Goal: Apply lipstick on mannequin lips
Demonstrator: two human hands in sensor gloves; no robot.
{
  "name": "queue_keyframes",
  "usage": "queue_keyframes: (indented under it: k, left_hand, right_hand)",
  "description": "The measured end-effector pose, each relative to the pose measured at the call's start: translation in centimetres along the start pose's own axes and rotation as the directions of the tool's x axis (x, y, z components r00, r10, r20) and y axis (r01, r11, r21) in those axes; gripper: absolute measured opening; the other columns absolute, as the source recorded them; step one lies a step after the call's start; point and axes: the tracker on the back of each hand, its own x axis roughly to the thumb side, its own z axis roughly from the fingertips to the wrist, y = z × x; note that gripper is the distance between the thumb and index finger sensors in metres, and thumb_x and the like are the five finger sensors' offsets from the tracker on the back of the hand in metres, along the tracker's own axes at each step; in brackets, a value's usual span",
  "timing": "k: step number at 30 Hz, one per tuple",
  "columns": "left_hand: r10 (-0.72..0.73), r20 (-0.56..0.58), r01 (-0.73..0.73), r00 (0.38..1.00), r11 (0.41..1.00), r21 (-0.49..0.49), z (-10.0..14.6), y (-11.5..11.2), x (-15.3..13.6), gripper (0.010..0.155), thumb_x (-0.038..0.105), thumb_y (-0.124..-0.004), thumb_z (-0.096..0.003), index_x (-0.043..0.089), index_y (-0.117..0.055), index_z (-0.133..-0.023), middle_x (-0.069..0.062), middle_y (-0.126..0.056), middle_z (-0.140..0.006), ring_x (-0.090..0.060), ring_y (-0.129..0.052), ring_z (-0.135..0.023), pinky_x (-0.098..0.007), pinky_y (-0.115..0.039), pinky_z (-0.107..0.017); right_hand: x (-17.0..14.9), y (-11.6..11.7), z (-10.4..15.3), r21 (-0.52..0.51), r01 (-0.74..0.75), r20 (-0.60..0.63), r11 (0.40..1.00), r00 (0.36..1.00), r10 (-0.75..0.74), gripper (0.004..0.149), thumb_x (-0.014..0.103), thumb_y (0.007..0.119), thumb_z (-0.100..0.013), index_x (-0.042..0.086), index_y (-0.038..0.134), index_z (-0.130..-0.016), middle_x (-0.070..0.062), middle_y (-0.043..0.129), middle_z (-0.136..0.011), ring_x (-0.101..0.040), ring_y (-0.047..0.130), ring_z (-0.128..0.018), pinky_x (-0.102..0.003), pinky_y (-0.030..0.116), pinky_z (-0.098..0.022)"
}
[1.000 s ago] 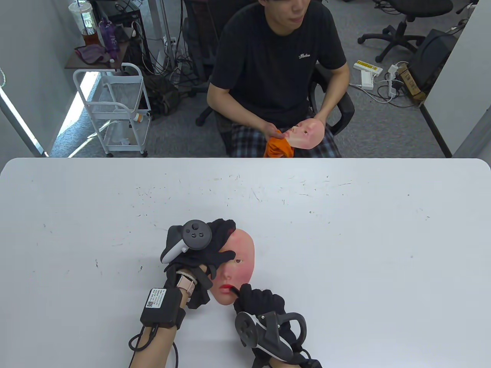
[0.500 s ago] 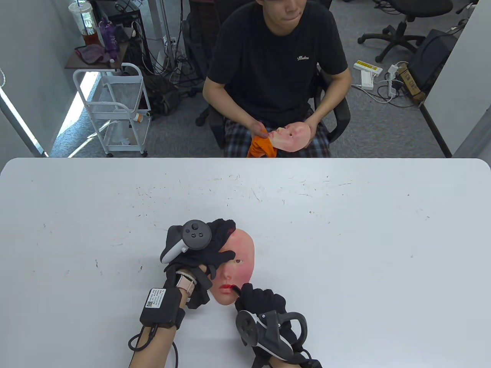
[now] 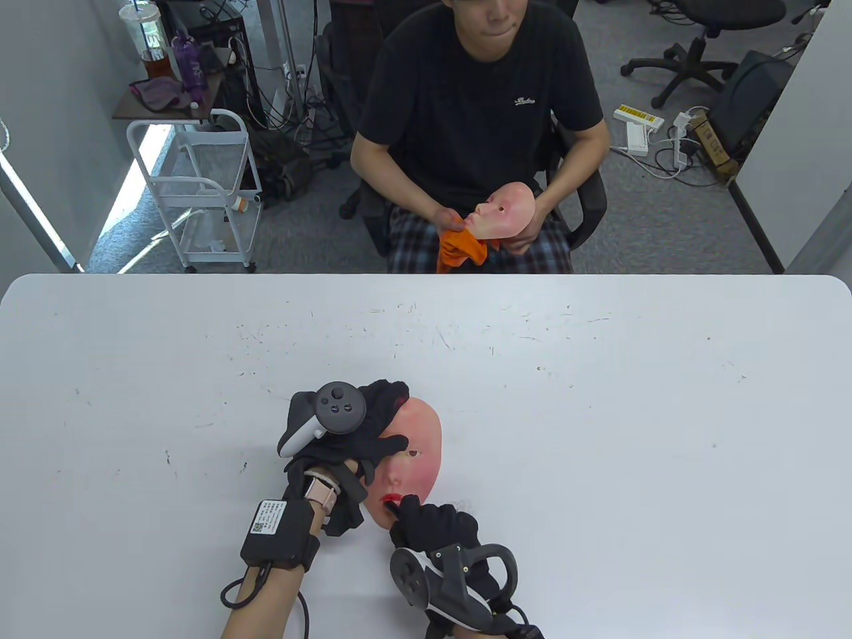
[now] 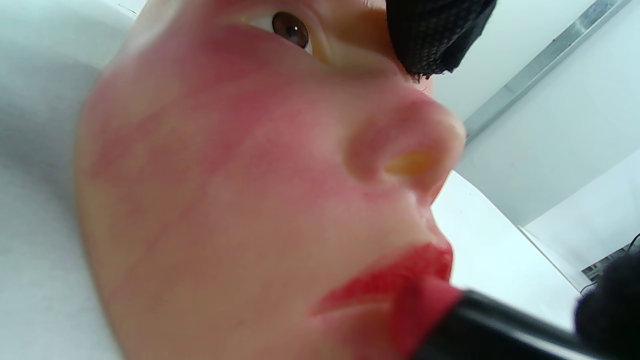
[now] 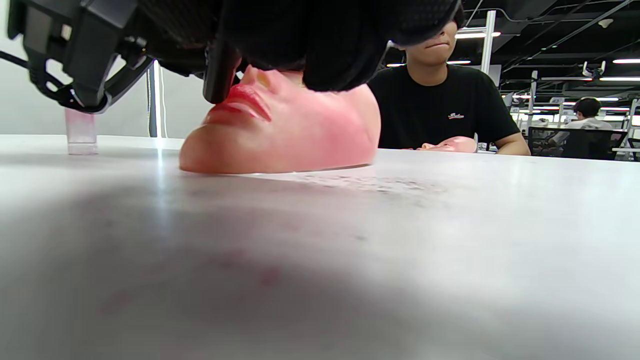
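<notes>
Two gloved hands work low in the table view, just left of centre. My left hand (image 3: 356, 432) rests on the mannequin face (image 3: 416, 452), its fingers draped over the forehead and brow; I judge this pins the face flat on the white table (image 3: 599, 399) so it cannot slide under the stroke. My right hand (image 3: 439, 526) comes in from the bottom of the frame and pinches the lipstick (image 4: 450, 315), with its red tip touching the lips (image 4: 395, 280) at the lower middle of the left wrist view. The upper lip already looks fully red there, while the lower lip looks paler, so I take the work to be partway through. The black tube is held at a slant, probably to lay the tip's flat side along the lip line.

As for containers, a small clear cup or cap (image 5: 80, 132) stands on the table at the left of the right wrist view; I cannot tell whether anything is in it.
</notes>
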Motion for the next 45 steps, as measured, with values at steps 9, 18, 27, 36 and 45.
queue_keyframes:
  k: [9,18,27,36,45]
  left_hand:
    - [0.006,0.003,-0.006,1.000,1.000,-0.004,0.0,0.0,-0.1,0.084,0.047,-0.076,-0.0513,0.046,-0.022,-0.115,0.004,-0.014,-0.124,-0.032,-0.014,-0.113,-0.061,-0.028,-0.082]
    - [0.006,0.003,-0.006,1.000,1.000,-0.004,0.0,0.0,-0.1,0.084,0.047,-0.076,-0.0514,0.046,-0.021,-0.115,0.004,-0.014,-0.124,-0.032,-0.014,-0.113,-0.061,-0.028,-0.082]
    - [0.008,0.004,-0.008,1.000,1.000,-0.004,0.0,0.0,-0.1,0.084,0.048,-0.076,-0.0513,0.046,-0.021,-0.115,0.005,-0.014,-0.124,-0.032,-0.014,-0.113,-0.061,-0.028,-0.082]
    - [0.007,-0.006,-0.007,1.000,1.000,-0.006,-0.1,0.0,-0.1,0.084,0.047,-0.076,-0.0514,0.046,-0.022,-0.115,0.004,-0.014,-0.124,-0.032,-0.013,-0.113,-0.061,-0.027,-0.082]
    - [0.012,-0.002,-0.012,1.000,1.000,-0.005,-0.1,-0.1,-0.1,0.084,0.047,-0.076,-0.0514,0.046,-0.022,-0.115,0.004,-0.014,-0.124,-0.032,-0.013,-0.113,-0.061,-0.027,-0.082]
  right_hand:
    - [0.8,-0.3,0.2,-0.060,-0.095,-0.010,0.994,0.995,0.094,0.050,0.046,0.075,-0.048,0.014,0.082,-0.087,0.000,0.093,-0.050,-0.026,0.092,-0.049,-0.044,0.075,-0.043]
    - [1.6,-0.1,-0.1,-0.028,-0.138,0.034,0.990,0.990,0.139,0.050,0.046,0.074,-0.049,0.015,0.081,-0.088,0.001,0.092,-0.051,-0.025,0.092,-0.050,-0.043,0.075,-0.044]
    - [0.1,-0.4,0.8,-0.081,-0.111,-0.008,0.991,0.994,0.110,0.050,0.045,0.076,-0.047,0.013,0.083,-0.085,0.000,0.093,-0.047,-0.026,0.093,-0.046,-0.044,0.076,-0.041]
    - [2.4,0.1,-0.4,-0.027,-0.178,0.028,0.984,0.983,0.179,0.050,0.046,0.075,-0.049,0.015,0.081,-0.087,0.001,0.092,-0.050,-0.025,0.092,-0.049,-0.043,0.075,-0.044]
    - [1.3,-0.3,0.5,-0.090,-0.160,-0.008,0.983,0.987,0.160,0.050,0.046,0.076,-0.047,0.013,0.083,-0.085,0.000,0.093,-0.047,-0.025,0.093,-0.046,-0.044,0.076,-0.041]
